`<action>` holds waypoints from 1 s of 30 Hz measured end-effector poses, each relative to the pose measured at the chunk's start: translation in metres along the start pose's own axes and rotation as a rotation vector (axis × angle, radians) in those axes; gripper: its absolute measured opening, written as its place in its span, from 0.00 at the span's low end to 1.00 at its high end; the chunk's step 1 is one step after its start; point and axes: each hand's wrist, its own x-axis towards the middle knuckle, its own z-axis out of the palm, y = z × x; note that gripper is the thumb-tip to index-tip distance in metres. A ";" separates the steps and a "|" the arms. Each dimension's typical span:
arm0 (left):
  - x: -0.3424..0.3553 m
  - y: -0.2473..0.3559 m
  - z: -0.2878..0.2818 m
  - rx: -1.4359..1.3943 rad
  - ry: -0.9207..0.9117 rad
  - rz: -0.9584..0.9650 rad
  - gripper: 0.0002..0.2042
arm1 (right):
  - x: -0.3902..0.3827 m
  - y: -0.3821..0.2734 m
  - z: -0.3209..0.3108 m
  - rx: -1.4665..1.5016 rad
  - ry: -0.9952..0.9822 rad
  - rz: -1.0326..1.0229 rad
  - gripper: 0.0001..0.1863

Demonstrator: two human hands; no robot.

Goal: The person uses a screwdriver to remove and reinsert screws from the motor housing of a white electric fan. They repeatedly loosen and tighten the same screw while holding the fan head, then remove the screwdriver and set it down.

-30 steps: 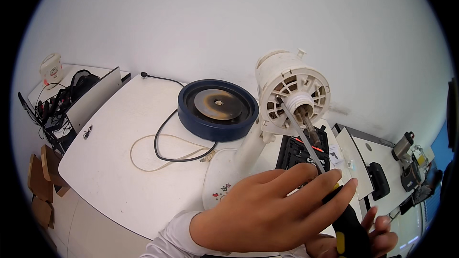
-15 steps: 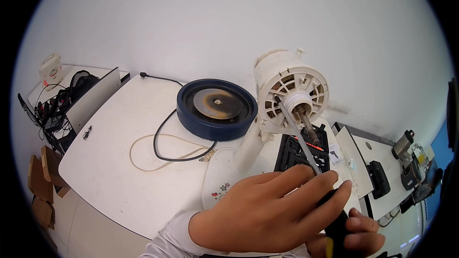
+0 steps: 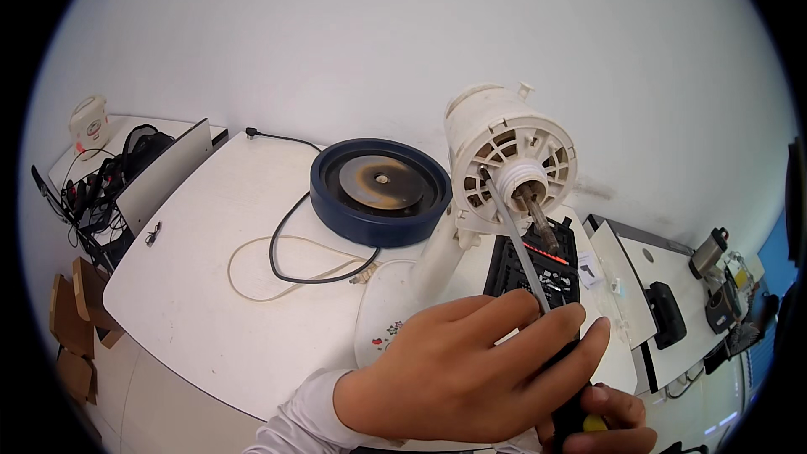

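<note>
A long-shafted screwdriver (image 3: 523, 248) with a black and yellow handle slants up to a white fan motor housing (image 3: 487, 126). Its tip sits at a slotted opening beside the white threaded collar (image 3: 523, 181). A brownish shaft (image 3: 540, 223) sticks out of that collar. The fingers of my left hand (image 3: 462, 361) are closed round the lower part of the screwdriver's shaft, near the handle. Below and to the right, my right hand (image 3: 618, 420) grips the handle, partly hidden behind the left one. The housing stands on a white post (image 3: 441, 265) above a white base with flower prints (image 3: 374, 319).
Left of the fan lies a round dark-blue appliance (image 3: 361, 223) with a scorched metal plate and black cord. A pale cord (image 3: 261, 292) loops on the white table (image 3: 193, 286). Behind the post is a black tool case (image 3: 508, 269). Cardboard boxes (image 3: 71, 328) stand on the floor.
The handle and my right hand have shifted a little left, and the yellow part of the handle shows in another place. The screwdriver's tip stays at the same opening.
</note>
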 end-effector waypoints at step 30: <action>-0.009 -0.012 0.015 -0.002 0.299 0.206 0.14 | -0.002 0.010 0.005 -0.035 0.038 -0.147 0.21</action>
